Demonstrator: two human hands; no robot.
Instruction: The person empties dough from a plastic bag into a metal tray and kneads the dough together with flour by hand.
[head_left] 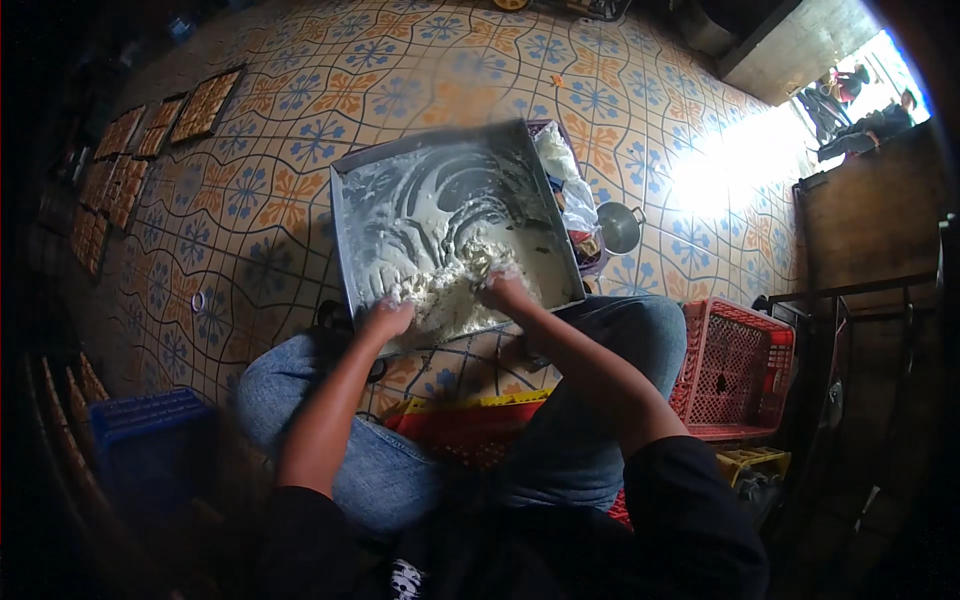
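Note:
A large square metal tray [345,235] rests between the knees, its bottom smeared with white flour paste. Crumbly pale dough [445,290] is heaped along its near side. My left hand [390,315] is at the near left of the tray, its fingers sunk in the left end of the dough. Toward the right end of the heap, my right hand [506,292] is pushed into the mixture. Dough coats and hides the fingertips of both hands, so what the fingers grip cannot be made out.
Beside the tray's right edge are a crate with plastic bags [575,200] and a metal bowl [620,228]. A red crate [735,370] stands by the right knee, a blue crate [155,440] at lower left. Filled trays [207,103] lie at upper left. People sit outside the doorway.

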